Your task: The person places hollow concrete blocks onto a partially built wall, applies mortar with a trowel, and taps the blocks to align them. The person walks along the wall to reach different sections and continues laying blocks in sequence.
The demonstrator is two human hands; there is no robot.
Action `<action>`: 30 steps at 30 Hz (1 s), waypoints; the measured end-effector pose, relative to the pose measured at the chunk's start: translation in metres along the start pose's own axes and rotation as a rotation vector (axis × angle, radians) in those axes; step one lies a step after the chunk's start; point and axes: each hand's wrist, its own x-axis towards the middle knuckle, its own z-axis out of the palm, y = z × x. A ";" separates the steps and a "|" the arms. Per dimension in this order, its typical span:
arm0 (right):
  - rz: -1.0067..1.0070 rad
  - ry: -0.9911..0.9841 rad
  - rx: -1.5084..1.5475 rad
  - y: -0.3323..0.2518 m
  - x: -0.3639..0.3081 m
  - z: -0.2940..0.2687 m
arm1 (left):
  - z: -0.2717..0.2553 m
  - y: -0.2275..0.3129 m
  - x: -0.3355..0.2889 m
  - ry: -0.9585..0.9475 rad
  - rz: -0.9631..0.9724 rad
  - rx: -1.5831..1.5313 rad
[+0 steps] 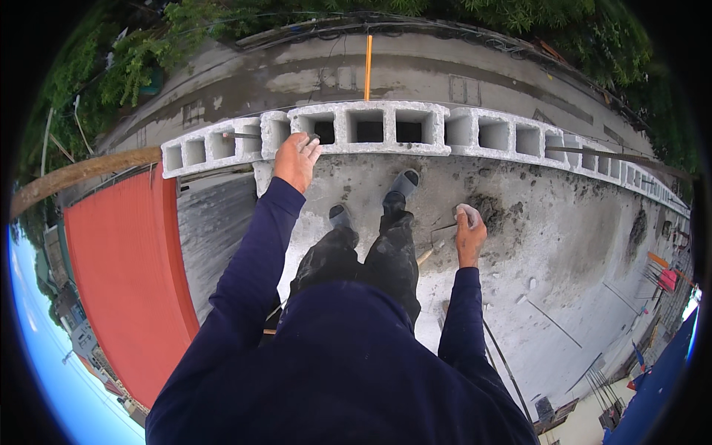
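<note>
A row of grey hollow concrete blocks (367,149) runs across in front of me, their square cells facing up. My left hand (297,160) is at the near edge of the block in front of me, close to its left end. Its fingers are stretched out and look to be touching the block, gripping nothing I can see. Lower and to the right, my right hand (470,234) hangs over the floor with its dusty fingers curled together; whatever they may hold is hidden. Beside it on the floor lies a trowel with a pale wooden handle (425,256).
Wet mortar (498,215) is spread on the concrete floor right of my feet. A wooden pole (89,176) and a red roof (122,256) lie to the left. An orange upright bar (368,67) stands beyond the blocks. Thin rods (550,322) lie on the right.
</note>
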 end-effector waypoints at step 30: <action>-0.022 -0.051 -0.501 -0.098 0.156 0.115 | -0.049 -0.002 0.098 0.206 0.410 1.587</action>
